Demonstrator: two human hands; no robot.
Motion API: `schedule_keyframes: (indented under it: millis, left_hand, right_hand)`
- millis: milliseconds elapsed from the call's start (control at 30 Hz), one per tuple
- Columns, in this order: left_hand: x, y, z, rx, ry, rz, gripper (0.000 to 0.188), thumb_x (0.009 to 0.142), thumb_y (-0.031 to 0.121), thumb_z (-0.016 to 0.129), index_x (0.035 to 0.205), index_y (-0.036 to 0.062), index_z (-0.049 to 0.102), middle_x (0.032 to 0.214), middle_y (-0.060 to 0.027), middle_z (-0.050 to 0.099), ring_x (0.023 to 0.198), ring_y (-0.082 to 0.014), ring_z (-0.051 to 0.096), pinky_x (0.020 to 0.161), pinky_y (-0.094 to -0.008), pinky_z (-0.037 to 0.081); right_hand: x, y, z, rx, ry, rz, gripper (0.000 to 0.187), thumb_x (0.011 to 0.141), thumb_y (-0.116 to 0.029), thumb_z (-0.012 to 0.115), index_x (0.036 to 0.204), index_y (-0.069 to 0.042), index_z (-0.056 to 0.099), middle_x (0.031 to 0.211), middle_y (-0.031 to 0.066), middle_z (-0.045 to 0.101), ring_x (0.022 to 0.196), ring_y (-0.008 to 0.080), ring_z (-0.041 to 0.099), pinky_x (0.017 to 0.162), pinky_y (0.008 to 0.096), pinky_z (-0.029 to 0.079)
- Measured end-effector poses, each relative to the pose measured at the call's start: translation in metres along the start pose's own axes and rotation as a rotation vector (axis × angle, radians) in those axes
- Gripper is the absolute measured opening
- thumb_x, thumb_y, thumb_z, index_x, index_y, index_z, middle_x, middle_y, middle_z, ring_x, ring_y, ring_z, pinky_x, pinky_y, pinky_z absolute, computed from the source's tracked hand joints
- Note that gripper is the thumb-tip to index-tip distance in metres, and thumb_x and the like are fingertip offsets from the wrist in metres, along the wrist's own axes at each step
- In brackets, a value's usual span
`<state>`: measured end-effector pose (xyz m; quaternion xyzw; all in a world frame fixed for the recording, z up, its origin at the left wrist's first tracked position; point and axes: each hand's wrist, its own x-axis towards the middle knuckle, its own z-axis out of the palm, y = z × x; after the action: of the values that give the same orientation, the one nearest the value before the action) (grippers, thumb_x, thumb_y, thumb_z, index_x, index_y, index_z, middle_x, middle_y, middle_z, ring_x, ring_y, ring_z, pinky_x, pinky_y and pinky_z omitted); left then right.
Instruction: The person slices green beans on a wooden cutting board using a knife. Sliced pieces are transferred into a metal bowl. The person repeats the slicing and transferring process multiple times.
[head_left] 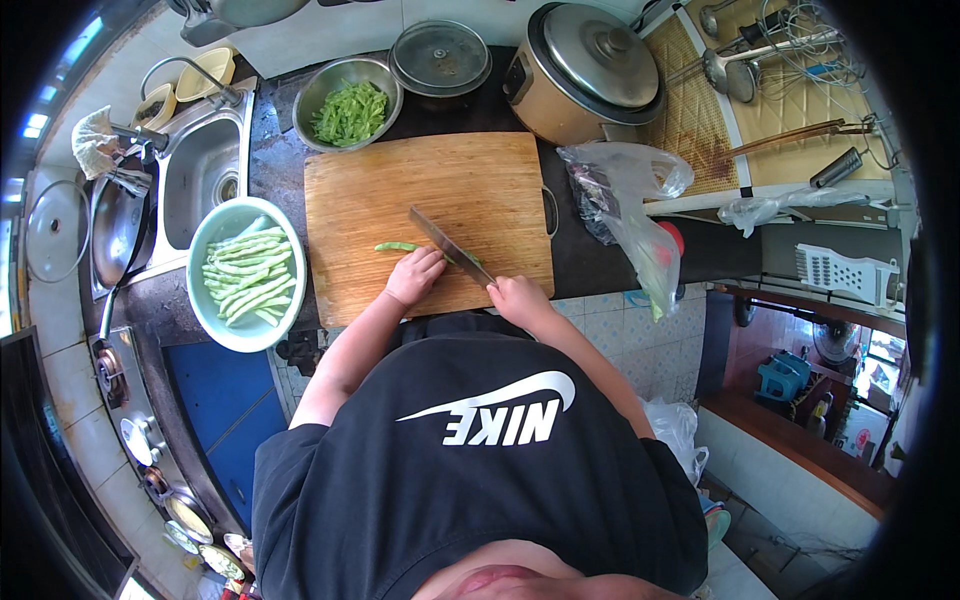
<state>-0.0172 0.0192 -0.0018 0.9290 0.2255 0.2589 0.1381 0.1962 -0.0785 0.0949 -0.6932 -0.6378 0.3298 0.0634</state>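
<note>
On the wooden cutting board [400, 190] lies a green bean [396, 246], held down near the blade by my left hand [416, 275], its fingers curled together. My right hand [519, 299] grips the handle of a kitchen knife [447, 244], whose blade slants across the bean toward the upper left. Part of the bean is hidden behind my fingers and the blade. To the left stands a pale green basin [198, 300] with whole green beans [250, 275]. Cut green pieces [350, 112] fill part of a metal bowl [302, 112] behind the board.
A lidded pot [440, 58] and a large rice cooker [590, 70] stand behind the board. A plastic bag [635, 210] hangs over the counter edge at right. The sink [200, 190] and a wok [122, 230] are at far left.
</note>
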Motion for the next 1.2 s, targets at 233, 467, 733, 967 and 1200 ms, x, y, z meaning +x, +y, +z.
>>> schedule_keyframes:
  millis: [233,467,733,967,1200]
  left_hand:
    - [0.000,0.000,-0.002,0.011,-0.010,0.004,0.022,0.068,0.009,0.058,0.089,0.0057,0.062,0.105,-0.0070,0.061,0.101,-0.0245,0.057,0.077,-0.0342,0.051]
    - [0.000,0.001,-0.002,-0.013,-0.016,-0.008,0.021,0.068,0.008,0.058,0.089,0.0057,0.062,0.105,-0.0073,0.061,0.101,-0.0249,0.057,0.077,-0.0344,0.051]
    - [0.000,0.000,-0.002,-0.033,0.010,-0.009,0.026,0.066,0.005,0.058,0.091,0.0045,0.062,0.104,-0.0087,0.060,0.100,-0.0261,0.057,0.077,-0.0355,0.051]
    - [-0.001,0.001,-0.001,-0.034,0.001,-0.022,0.028,0.064,0.004,0.057,0.092,0.0041,0.061,0.103,-0.0095,0.060,0.100,-0.0269,0.057,0.077,-0.0357,0.051]
    - [0.001,0.001,-0.004,-0.042,-0.011,-0.018,0.023,0.065,0.005,0.056,0.089,0.0044,0.059,0.103,-0.0099,0.059,0.100,-0.0271,0.057,0.078,-0.0358,0.051]
  right_hand:
    - [0.003,-0.007,-0.006,-0.023,-0.054,0.029,0.034,0.089,-0.030,0.049,0.079,-0.001,0.062,0.073,0.0214,0.063,0.070,0.0404,0.062,0.065,0.0501,0.048]
    - [0.025,-0.014,0.005,-0.028,-0.064,0.022,0.034,0.089,-0.031,0.049,0.080,-0.001,0.063,0.076,0.0217,0.064,0.071,0.0410,0.062,0.066,0.0502,0.049]
    - [0.018,-0.005,0.006,0.008,-0.016,-0.013,0.033,0.089,-0.029,0.049,0.079,-0.001,0.063,0.072,0.0221,0.063,0.070,0.0407,0.061,0.065,0.0494,0.048]
    - [0.002,-0.008,-0.004,0.003,-0.003,0.031,0.031,0.089,-0.027,0.048,0.078,-0.001,0.062,0.072,0.0213,0.063,0.068,0.0390,0.062,0.065,0.0487,0.049]
    - [0.006,-0.012,-0.005,-0.003,-0.061,0.025,0.033,0.089,-0.029,0.048,0.079,-0.001,0.062,0.073,0.0214,0.063,0.070,0.0398,0.062,0.065,0.0500,0.049]
